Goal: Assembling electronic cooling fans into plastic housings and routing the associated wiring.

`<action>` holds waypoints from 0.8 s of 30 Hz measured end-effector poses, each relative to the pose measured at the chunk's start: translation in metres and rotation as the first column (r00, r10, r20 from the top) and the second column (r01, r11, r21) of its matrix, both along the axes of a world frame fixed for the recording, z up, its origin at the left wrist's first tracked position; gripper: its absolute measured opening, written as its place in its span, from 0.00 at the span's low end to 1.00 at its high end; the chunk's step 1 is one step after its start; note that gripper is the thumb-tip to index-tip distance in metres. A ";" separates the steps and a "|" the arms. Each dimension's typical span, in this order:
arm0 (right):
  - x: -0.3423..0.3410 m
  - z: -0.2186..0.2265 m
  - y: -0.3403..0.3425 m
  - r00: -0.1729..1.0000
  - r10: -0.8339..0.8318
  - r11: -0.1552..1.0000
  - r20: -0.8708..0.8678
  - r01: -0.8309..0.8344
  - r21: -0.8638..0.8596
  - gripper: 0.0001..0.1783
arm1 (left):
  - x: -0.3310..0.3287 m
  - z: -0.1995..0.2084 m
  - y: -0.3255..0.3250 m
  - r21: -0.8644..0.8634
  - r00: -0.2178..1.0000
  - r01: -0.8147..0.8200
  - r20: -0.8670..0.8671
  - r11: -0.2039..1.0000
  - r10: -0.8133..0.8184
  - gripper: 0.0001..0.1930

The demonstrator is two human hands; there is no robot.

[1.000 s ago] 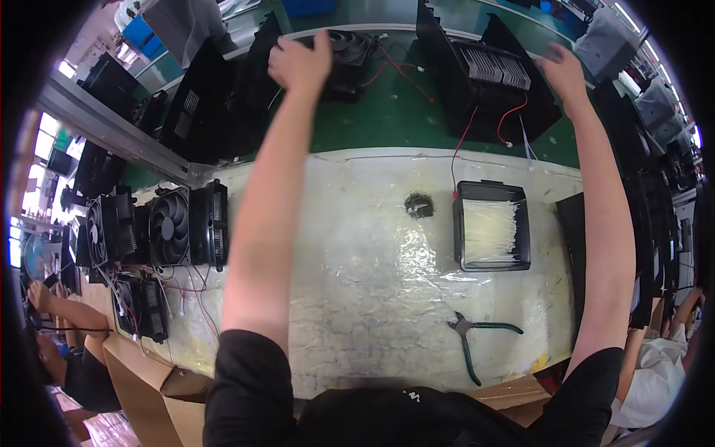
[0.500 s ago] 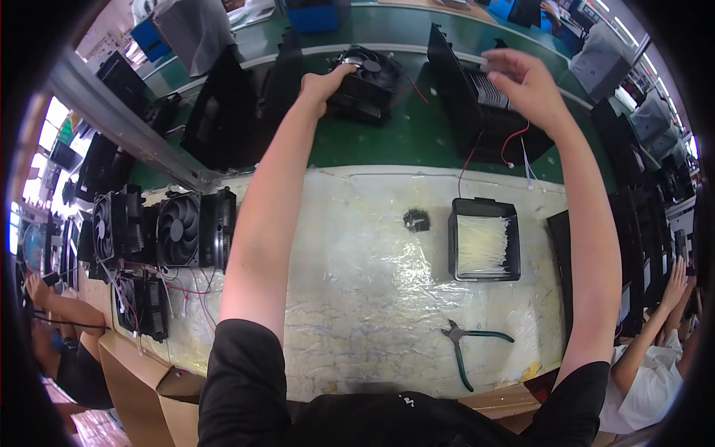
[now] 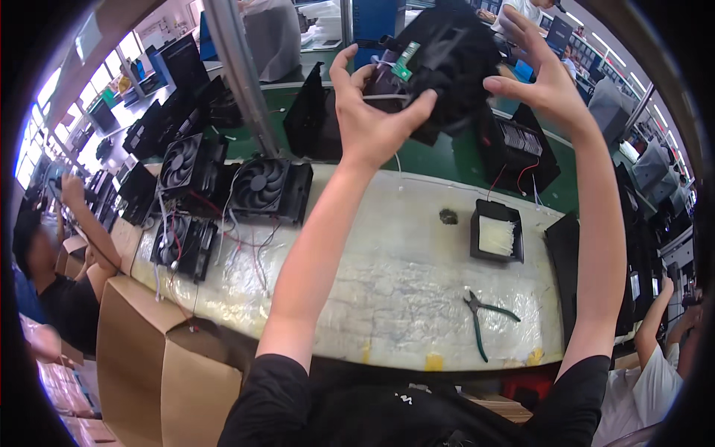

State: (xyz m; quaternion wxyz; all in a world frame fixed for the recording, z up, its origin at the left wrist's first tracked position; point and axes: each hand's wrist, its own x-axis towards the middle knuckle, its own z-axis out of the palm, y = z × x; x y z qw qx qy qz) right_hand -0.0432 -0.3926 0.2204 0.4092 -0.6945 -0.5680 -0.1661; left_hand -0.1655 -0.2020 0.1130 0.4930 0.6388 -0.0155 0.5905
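My left hand (image 3: 376, 123) grips a black fan unit (image 3: 454, 67) from its left side and holds it up above the green belt, thumb across its front. The unit is blurred by motion; a small green piece (image 3: 406, 61) and a grey cable show on it. My right hand (image 3: 551, 93) is beside the unit's right side, thumb and fingers spread apart. Its thumb tip is close to the unit's edge; contact cannot be told.
On the pale bench (image 3: 387, 261) are several black fan units (image 3: 261, 186) with loose wires, a black tray (image 3: 497, 257) of white cable ties and green-handled cutters (image 3: 480, 313). A black housing (image 3: 521, 145) stands on the green belt. A metal post (image 3: 242, 67) rises left. Co-workers sit either side.
My left hand has lifted the black fan unit off the belt and moved right. My right hand has come up beside it. The view has shifted, showing more of the left.
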 end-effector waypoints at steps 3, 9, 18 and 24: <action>-0.044 0.028 -0.013 0.992 0.117 0.957 -0.044 -0.125 -0.263 0.55 | -0.074 0.000 -0.017 0.169 0.997 0.055 0.036 0.984 -0.062 0.34; -0.160 -0.011 -0.066 0.869 0.212 0.900 -0.448 -0.352 -0.257 0.51 | -0.208 -0.035 -0.069 0.365 0.947 0.040 -0.310 0.930 0.081 0.34; -0.223 -0.076 -0.100 0.916 0.115 0.888 -0.384 -0.268 -0.374 0.47 | -0.285 -0.094 -0.103 0.057 0.640 0.307 -0.751 0.950 -0.161 0.43; -0.215 -0.093 -0.098 0.879 0.019 0.908 -0.476 -0.214 -0.359 0.47 | -0.311 -0.087 -0.100 -0.089 0.636 0.120 -0.758 0.989 -0.145 0.26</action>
